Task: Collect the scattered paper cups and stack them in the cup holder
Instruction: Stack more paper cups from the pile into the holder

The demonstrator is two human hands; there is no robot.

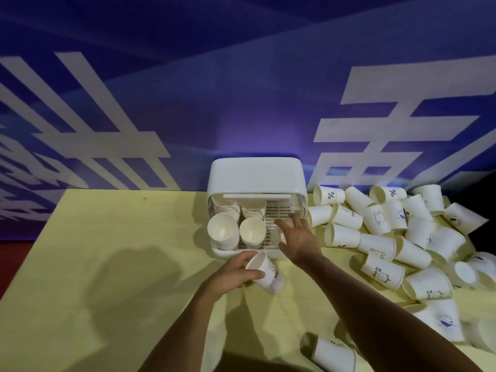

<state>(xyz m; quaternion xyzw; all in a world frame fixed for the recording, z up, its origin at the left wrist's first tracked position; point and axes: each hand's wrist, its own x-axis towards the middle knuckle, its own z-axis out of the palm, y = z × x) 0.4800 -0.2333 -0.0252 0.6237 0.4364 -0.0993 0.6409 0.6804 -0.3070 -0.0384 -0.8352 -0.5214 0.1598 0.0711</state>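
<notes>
**A staged event or exhibition corner**

A tall blue printed backdrop with huge white characters fills the wall behind a table with a plain pale-yellow top. A strip of red floor shows at the left. Disposable paper cups lie heaped beside a white cup holder, like a set-up display.

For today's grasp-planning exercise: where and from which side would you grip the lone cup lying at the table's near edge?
Probably take the lone cup by its side wall, from above, thumb and fingers spanning it: it lies on its side, mouth turned left, apart from the pile.
</notes>
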